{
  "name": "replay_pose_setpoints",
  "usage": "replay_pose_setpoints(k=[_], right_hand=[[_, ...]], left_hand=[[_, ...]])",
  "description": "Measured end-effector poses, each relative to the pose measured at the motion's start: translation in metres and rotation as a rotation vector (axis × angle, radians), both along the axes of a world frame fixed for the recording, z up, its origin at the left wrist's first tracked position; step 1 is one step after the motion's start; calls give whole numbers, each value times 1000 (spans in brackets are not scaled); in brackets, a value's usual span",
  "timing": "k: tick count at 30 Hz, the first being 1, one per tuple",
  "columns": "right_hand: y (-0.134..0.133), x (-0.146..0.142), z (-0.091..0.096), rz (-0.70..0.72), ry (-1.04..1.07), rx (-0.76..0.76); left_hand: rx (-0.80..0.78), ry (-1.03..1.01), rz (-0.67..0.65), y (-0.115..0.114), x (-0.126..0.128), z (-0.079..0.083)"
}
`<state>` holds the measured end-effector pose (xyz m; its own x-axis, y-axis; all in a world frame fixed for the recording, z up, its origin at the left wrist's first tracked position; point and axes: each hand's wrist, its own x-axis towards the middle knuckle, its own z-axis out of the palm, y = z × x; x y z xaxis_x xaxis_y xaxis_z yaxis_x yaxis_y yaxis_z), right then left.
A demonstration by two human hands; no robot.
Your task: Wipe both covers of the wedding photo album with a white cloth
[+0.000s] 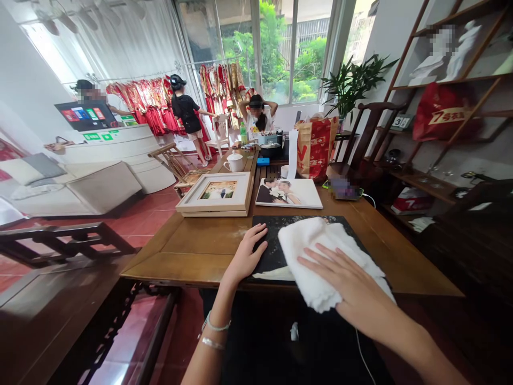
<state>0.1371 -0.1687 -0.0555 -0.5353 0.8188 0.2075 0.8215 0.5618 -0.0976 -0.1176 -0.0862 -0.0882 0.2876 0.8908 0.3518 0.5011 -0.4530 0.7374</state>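
Note:
A white cloth (pixel 312 235) lies spread over the right part of a black panel (pixel 269 248) at the table's near edge. My right hand (pixel 340 275) rests flat on the cloth, fingers stretched out and holding nothing. On the panel's left edge sits my left hand (pixel 248 251), its fingers apart. Pale specks show on the panel's dark surface, and a whitish strip (pixel 276 274) lies along its near edge. Just beyond the panel is a photo print of a couple (pixel 288 193). Left of that print, framed pictures (pixel 216 195) with pale wooden edges are stacked.
The wooden table (pixel 200 243) also bears a white lidded cup (pixel 233 161), a red and brown paper bag (pixel 316 147) and a phone (pixel 342 189) with a cable. A person (pixel 260 115) sits at the far end. A wooden bench (pixel 60 289) stands at the left, shelves (pixel 441 85) at the right.

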Motion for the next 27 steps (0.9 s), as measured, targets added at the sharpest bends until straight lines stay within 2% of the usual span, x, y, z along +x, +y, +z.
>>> replay_pose_setpoints(k=[3, 7, 10, 13, 16, 19, 22, 25, 27], right_hand=[[19, 9, -6, -185, -12, 85], [28, -14, -10, -345, -57, 174], [16, -48, -8, -286, -35, 192], [-4, -80, -5, -147, 42, 152], [-19, -96, -4, -38, 115, 103], [-24, -90, -4, 11, 183, 67], [-19, -65, -3, 23, 209, 23], [0, -38, 2, -52, 166, 11], [21, -22, 7, -136, 124, 6]], left_hand=[[9, -20, -5, 0, -2, -3], [-2, -33, -10, 2, -3, -4], [-30, -64, -8, 2, -2, -4], [-101, -104, 2, 1, -1, 0], [-152, -139, 13, -2, 1, 4], [-145, -121, 32, -2, 4, 5], [-82, -53, 34, -1, 5, 2], [-11, 2, -5, 0, 1, -3], [17, 16, -29, 0, -2, -6]])
